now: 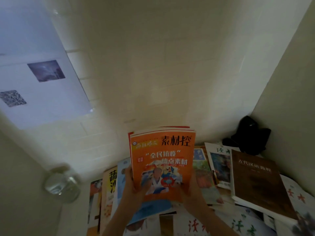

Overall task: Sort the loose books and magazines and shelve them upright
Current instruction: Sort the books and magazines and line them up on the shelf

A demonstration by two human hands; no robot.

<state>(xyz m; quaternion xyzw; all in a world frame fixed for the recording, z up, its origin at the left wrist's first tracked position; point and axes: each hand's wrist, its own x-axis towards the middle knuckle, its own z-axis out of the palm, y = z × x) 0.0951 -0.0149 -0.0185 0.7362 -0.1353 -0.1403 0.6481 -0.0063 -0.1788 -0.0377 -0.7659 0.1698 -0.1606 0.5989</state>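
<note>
Several magazines (162, 160), orange cover foremost

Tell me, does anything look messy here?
Yes. Books and magazines lie flat and overlapping instead of upright. The brown book sits crooked atop others. Both hands hold an orange magazine.

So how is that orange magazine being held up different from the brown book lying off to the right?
The orange magazine is held up off the pile, a hand at each side: left hand, right hand. The brown book lies flat, untouched. The magazine's cover is bright, with a picture and bold lettering; the book's is dark and plain, with faint lettering. The magazine looks thin, with others held behind it; the book looks thick. Both have Chinese titles and remain unshelved.
</note>
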